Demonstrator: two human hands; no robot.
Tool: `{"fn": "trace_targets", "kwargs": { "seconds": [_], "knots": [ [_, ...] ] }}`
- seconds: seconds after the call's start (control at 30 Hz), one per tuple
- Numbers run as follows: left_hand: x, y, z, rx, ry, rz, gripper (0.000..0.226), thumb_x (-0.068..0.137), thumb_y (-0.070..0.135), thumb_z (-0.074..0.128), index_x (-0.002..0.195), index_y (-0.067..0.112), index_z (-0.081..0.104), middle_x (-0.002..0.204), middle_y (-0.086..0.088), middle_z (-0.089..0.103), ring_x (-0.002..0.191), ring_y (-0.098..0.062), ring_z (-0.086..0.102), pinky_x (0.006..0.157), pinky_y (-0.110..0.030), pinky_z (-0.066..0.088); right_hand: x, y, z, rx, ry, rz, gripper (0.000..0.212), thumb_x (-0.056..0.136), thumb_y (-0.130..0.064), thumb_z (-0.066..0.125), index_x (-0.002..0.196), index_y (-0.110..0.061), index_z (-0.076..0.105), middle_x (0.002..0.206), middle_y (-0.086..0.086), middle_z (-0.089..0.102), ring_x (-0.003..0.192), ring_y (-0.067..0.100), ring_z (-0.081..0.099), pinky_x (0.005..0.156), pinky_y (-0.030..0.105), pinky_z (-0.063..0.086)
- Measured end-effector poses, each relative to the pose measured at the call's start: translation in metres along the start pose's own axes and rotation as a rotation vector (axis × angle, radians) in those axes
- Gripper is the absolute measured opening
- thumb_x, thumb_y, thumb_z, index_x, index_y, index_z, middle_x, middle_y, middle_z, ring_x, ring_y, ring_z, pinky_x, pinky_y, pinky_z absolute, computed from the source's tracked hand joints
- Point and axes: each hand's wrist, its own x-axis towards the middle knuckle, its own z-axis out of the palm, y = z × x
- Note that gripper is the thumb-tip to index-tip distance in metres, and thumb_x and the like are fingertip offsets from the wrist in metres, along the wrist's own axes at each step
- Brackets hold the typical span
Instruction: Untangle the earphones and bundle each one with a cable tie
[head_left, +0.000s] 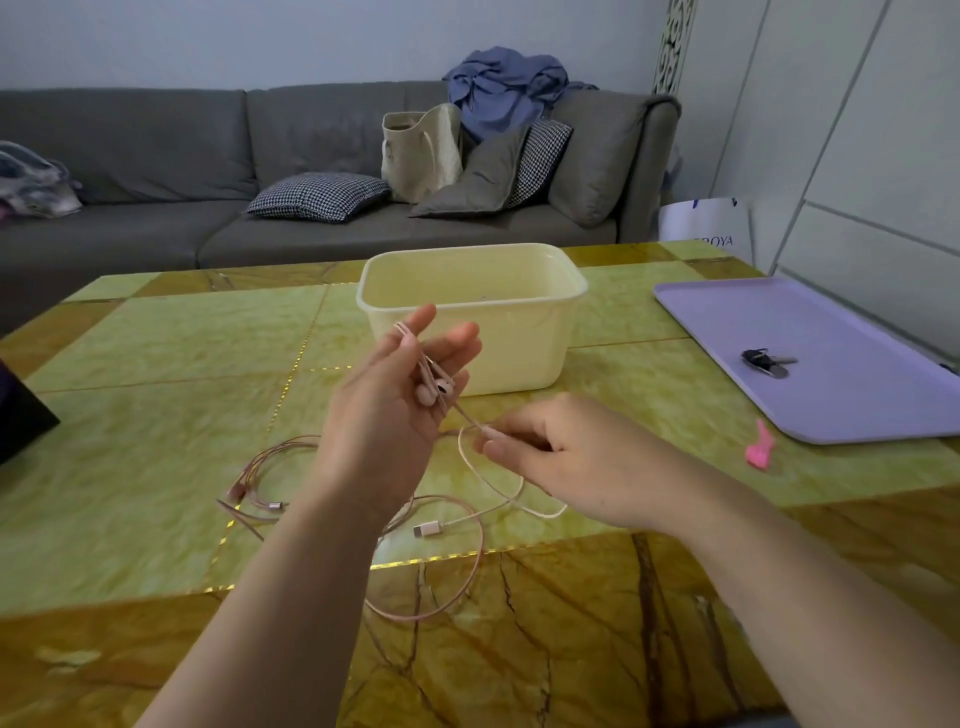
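My left hand (400, 395) is raised above the table, palm toward me, with a pink earphone cable looped over its fingers and two pink earbuds (439, 389) hanging against the palm. My right hand (550, 452) pinches the same pink cable (488, 480) just below, fingers curled. The cable trails down to a loose loop on the table that ends in a USB-C plug (427, 530). A second pink earphone (260, 488) lies coiled on the table to the left. A pink cable tie (759, 449) lies on the table to the right.
A cream plastic tub (519, 332) stands just behind my hands. A lilac tray (831, 374) at the right holds a bunch of keys (768, 361). A dark object (21, 415) sits at the left edge. A grey sofa with cushions and a bag stands beyond the table.
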Motion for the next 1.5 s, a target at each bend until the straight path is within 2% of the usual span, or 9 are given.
{"fn": "trace_targets", "kwargs": {
  "seconds": [0.27,0.5,0.67,0.8,0.87,1.0,1.17,1.33,1.5],
  "knots": [
    [-0.006,-0.021,0.004,0.287,-0.096,-0.1,0.029,0.103,0.018,0.031,0.114,0.012,0.057,0.086,-0.004,0.073,0.079,-0.017,0.067,0.067,-0.029,0.051,-0.015,-0.012,-0.027,-0.106,0.02,-0.013,0.029,0.094,-0.037,0.052,0.079,-0.019,0.07,0.042,-0.012,0.042,0.041,0.006,0.036,0.045,0.019,0.031],
    [-0.019,-0.028,0.018,0.456,-0.309,-0.283,0.037,0.099,0.031,0.034,0.098,0.008,0.063,0.077,-0.003,0.069,0.079,-0.014,0.067,0.089,-0.044,0.049,-0.011,0.002,-0.035,0.034,0.314,-0.08,0.025,0.088,-0.04,0.06,0.071,-0.024,0.069,0.063,0.001,0.067,0.06,0.019,0.06,0.059,0.031,0.048],
    [-0.022,-0.022,0.022,0.229,-0.485,-0.435,0.03,0.09,0.034,0.044,0.088,0.011,0.064,0.069,-0.005,0.061,0.071,-0.017,0.063,0.089,-0.05,0.05,-0.006,0.016,-0.033,0.5,0.281,-0.093,0.031,0.088,-0.027,0.063,0.077,0.002,0.06,0.051,0.002,0.056,0.042,0.019,0.059,0.05,0.034,0.049],
    [-0.023,-0.017,0.022,-0.066,-0.546,-0.453,0.026,0.09,0.025,0.042,0.089,0.011,0.064,0.068,-0.003,0.057,0.068,-0.015,0.061,0.084,-0.048,0.054,0.008,0.028,-0.017,0.68,0.335,0.049,0.041,0.068,-0.051,0.067,0.07,-0.011,0.06,0.059,0.006,0.052,0.047,0.01,0.045,0.053,0.023,0.034],
    [-0.021,-0.014,0.022,-0.223,-0.501,-0.403,0.029,0.091,0.023,0.041,0.093,0.009,0.067,0.069,-0.001,0.058,0.067,-0.014,0.062,0.081,-0.045,0.056,0.013,0.029,-0.008,0.696,0.344,0.074,0.043,0.07,-0.05,0.063,0.077,-0.007,0.064,0.065,0.01,0.051,0.054,0.012,0.044,0.056,0.026,0.034],
    [-0.01,-0.005,0.018,-0.339,-0.192,-0.224,0.032,0.092,0.023,0.037,0.103,0.01,0.065,0.074,0.003,0.063,0.071,-0.012,0.066,0.079,-0.044,0.054,0.01,0.022,0.004,0.365,0.224,0.018,0.02,0.092,-0.029,0.056,0.089,-0.012,0.067,0.048,-0.019,0.052,0.045,-0.005,0.045,0.05,0.01,0.032],
    [0.001,-0.005,0.0,-0.113,0.027,-0.09,0.029,0.1,0.026,0.032,0.11,0.016,0.058,0.084,0.005,0.072,0.083,-0.011,0.069,0.09,-0.045,0.048,0.006,0.011,0.006,-0.024,-0.004,0.035,0.021,0.096,-0.035,0.051,0.092,-0.021,0.066,0.055,-0.008,0.045,0.046,0.004,0.037,0.046,0.018,0.027],
    [-0.002,-0.018,-0.005,0.473,-0.102,-0.073,0.033,0.102,0.032,0.032,0.11,0.021,0.062,0.094,0.001,0.073,0.099,-0.015,0.067,0.092,-0.044,0.045,-0.007,0.0,-0.018,-0.159,-0.019,0.047,0.016,0.093,-0.037,0.056,0.097,-0.029,0.069,0.061,-0.008,0.058,0.056,0.005,0.054,0.055,0.024,0.041],
    [-0.013,-0.021,0.006,0.647,-0.288,-0.195,0.044,0.102,0.028,0.03,0.09,0.018,0.071,0.072,0.006,0.06,0.065,0.0,0.05,0.072,-0.02,0.039,-0.013,0.003,-0.029,-0.123,0.113,0.003,0.014,0.089,-0.032,0.06,0.09,-0.032,0.074,0.067,-0.006,0.066,0.067,0.011,0.062,0.069,0.038,0.051]
  ]
}}
